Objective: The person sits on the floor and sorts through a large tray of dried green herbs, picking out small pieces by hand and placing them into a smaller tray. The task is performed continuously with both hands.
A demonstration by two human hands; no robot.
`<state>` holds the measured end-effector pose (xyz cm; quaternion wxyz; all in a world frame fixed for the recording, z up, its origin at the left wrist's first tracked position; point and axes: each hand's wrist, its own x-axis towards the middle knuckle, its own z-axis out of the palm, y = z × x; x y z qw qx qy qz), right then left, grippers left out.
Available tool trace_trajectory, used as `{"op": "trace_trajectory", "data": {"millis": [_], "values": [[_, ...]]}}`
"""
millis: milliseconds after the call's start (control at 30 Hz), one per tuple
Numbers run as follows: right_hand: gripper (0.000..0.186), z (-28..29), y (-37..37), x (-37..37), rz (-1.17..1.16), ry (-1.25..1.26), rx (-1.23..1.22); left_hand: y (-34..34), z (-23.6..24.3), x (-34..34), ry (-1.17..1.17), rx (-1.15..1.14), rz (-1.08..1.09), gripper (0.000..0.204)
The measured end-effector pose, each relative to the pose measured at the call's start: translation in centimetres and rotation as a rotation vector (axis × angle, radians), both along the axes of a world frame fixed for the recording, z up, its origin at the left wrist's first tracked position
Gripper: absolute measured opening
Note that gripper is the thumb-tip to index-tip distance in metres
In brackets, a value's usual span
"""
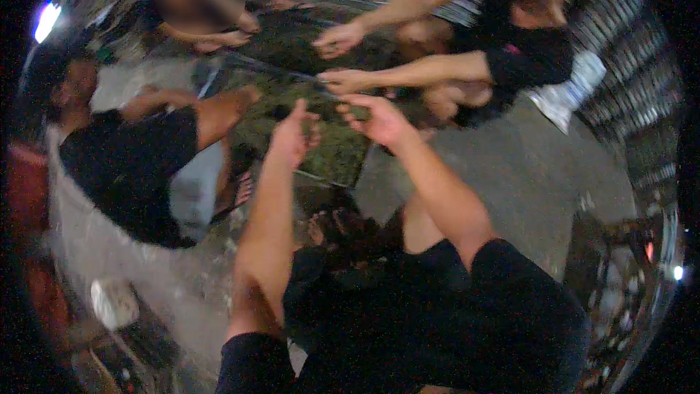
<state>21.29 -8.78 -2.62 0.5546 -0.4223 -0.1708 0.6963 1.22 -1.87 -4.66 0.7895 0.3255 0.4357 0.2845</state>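
Observation:
A wide, shallow tray or mat (343, 179) is spread with loose greenish-brown material, perhaps leaves, too blurred to name. Above its left part is my left hand (294, 137), its thumb pointing up and its fingers curled inward. My right hand (383, 122) hovers over the right part, fingers bent and thumb pressed toward them. Whatever either hand grips is too small and smeared to make out. A gap separates my two hands, with the green material (332, 149) visible below.
Other people sit around the tray: one at left in a black shirt (131, 168), one at far left-centre, and one at right whose hands (343, 80) work close beyond mine. A white bag (572, 87) lies at right. A pale block-like object (114, 303) is at lower left.

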Motion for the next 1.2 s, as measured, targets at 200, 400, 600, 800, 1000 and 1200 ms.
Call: {"op": "trace_trajectory", "data": {"millis": [200, 400, 600, 800, 1000, 1200], "values": [[0.03, -3.0, -2.5, 4.1, -0.004, -0.217, 0.027, -2.2, 1.9, 0.5, 0.043, 0.057, -0.015, 0.043], [0.04, 4.0, -0.8, -4.8, -0.087, -0.655, -0.099, -0.5, 0.1, 0.3, 0.092, 0.123, 0.135, 0.045], [0.044, -0.6, -1.4, -5.0, 0.064, -1.405, 0.437, -0.9, 1.4, -0.1, -0.014, 0.1, -0.094, 0.044], [0.055, 1.2, -1.3, -5.8, -0.144, -1.508, 0.596, -1.0, 0.7, 0.1, -0.162, 0.138, -0.144, 0.041], [0.039, -0.1, -1.1, -3.8, -0.172, -1.451, 0.655, -1.4, 0.9, 0.8, -0.189, 0.155, -0.165, 0.041], [0.031, 0.4, -1.5, -4.9, -0.199, -1.509, 0.629, -1.1, -0.3, 1.3, -0.04, 0.199, -0.1, 0.032]]}}
